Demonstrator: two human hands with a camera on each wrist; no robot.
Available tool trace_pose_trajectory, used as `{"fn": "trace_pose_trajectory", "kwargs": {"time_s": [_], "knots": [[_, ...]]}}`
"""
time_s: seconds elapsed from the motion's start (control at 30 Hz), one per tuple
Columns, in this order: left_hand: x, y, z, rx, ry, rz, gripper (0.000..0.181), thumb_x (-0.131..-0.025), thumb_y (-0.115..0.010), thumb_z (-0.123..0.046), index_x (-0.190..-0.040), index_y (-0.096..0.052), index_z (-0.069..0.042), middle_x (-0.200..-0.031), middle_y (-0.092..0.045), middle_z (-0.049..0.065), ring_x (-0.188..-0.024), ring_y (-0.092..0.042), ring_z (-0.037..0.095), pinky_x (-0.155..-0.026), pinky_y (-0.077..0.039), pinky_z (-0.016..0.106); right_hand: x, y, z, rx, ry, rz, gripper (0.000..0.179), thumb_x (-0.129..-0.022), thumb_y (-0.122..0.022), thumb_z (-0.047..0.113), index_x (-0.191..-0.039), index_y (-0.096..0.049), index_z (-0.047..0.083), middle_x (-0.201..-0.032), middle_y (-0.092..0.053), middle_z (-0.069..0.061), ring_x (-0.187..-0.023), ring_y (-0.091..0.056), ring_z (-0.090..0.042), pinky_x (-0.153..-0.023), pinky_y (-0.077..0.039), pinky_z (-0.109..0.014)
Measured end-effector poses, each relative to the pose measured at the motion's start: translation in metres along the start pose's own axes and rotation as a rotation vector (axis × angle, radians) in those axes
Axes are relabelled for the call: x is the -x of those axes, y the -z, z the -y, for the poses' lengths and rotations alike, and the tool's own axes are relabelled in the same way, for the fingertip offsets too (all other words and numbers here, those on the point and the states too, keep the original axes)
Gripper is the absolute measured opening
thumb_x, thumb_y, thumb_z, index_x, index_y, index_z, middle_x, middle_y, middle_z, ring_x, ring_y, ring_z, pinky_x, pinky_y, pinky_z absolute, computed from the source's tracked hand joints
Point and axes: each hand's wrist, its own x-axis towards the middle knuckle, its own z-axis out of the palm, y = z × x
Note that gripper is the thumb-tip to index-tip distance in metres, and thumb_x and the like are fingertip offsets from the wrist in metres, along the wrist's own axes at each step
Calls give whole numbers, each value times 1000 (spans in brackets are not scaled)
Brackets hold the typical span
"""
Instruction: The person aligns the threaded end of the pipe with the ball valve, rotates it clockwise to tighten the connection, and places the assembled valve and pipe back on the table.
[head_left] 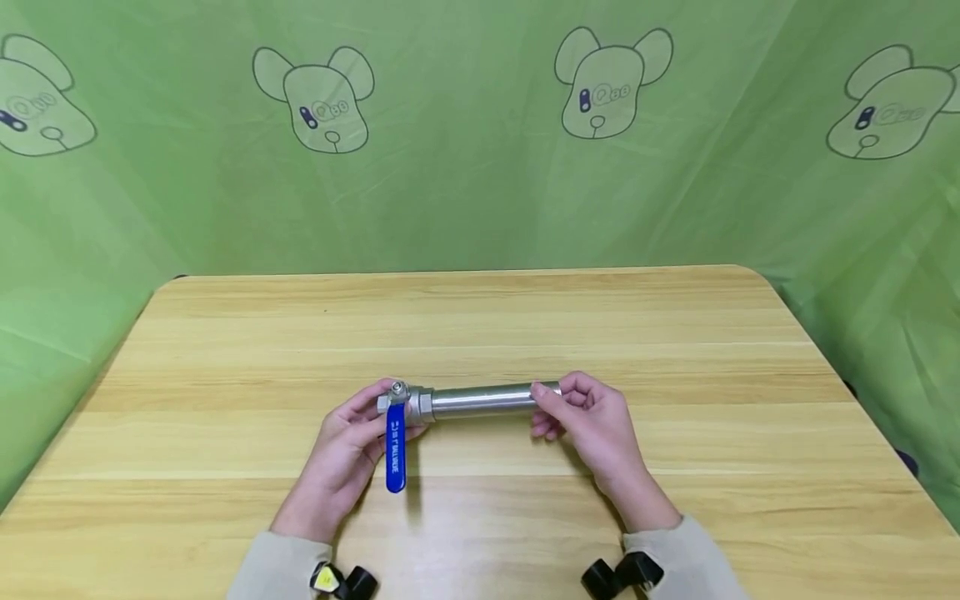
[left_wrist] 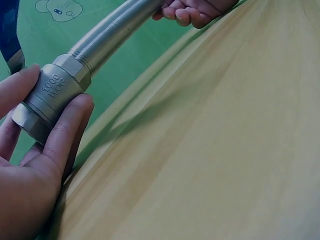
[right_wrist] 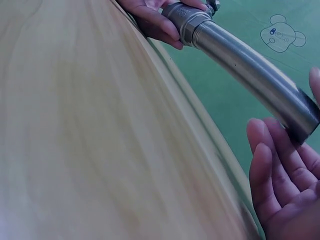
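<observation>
My left hand [head_left: 347, 454] grips the body of a steel ball valve [left_wrist: 54, 90], whose blue lever handle [head_left: 395, 450] points toward me. A shiny metal pipe [head_left: 483, 400] joins the valve's right end, with a little thread showing at the joint in the left wrist view. At the pipe's free end, my right hand [head_left: 592, 425] pinches it between the thumb on top and fingers behind. In the right wrist view several fingers [right_wrist: 280, 165] curl under that end. Valve and pipe are held roughly level above the table, casting a shadow on it.
The light wooden table [head_left: 480, 325] has rounded far corners. A green cloth [head_left: 465, 192] with printed bear heads hangs behind it and at both sides. Black devices [head_left: 622, 575] are strapped at both wrists, near the grey sleeves.
</observation>
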Motion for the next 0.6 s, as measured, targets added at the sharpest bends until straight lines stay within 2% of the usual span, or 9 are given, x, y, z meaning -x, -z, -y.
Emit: {"fn": "trace_pose_trajectory", "kwargs": {"time_s": [0.07,0.13,0.2,0.27,0.33,0.43,0.6], "knots": [[0,0,0,11,2,-9,42,-98,-58,12,-110,-77,-24,-121,-76,-2,-111,-75,17,-105,-65,39,0,2,-1,22,49,8,36,-90,-87,13,-117,-68,0,-96,-80,4,-84,-76,-11,-74,-67,-24],[0,0,0,19,6,-12,41,-98,-58,12,-111,-76,-23,-122,-75,-1,-111,-75,17,-105,-65,39,-1,4,-3,23,111,30,53,-84,-90,5,-131,-66,2,-111,-79,6,-100,-74,-8,-85,-66,-21],[1,0,-1,28,10,-8,41,-99,-57,12,-112,-75,-22,-122,-75,0,-112,-75,17,-105,-65,40,-1,7,-4,-13,170,71,67,-80,-90,-3,-140,-63,3,-123,-77,7,-114,-71,-8,-98,-63,-20],[1,0,-1,31,14,3,39,-100,-58,11,-112,-75,-22,-123,-75,0,-113,-75,18,-106,-65,39,-2,8,-5,-77,196,119,67,-78,-87,-11,-140,-64,2,-127,-77,5,-118,-71,-10,-102,-62,-22],[1,1,-2,29,16,14,39,-100,-58,11,-112,-75,-22,-123,-75,0,-113,-75,18,-106,-65,39,-2,9,-6,-121,195,141,62,-76,-86,-14,-133,-68,0,-123,-79,5,-115,-73,-12,-103,-63,-24],[2,1,-2,20,17,26,41,-99,-57,11,-112,-76,-23,-123,-75,0,-113,-76,17,-105,-65,38,-1,10,-5,-146,169,142,52,-74,-85,-15,-122,-73,-1,-116,-81,5,-107,-75,-13,-100,-65,-25],[2,2,-3,6,21,33,44,-98,-57,13,-112,-77,-24,-124,-76,0,-112,-76,16,-105,-65,38,-1,10,-4,-156,145,137,51,-73,-86,-16,-121,-74,-3,-115,-82,4,-106,-77,-14,-98,-66,-26]]}}
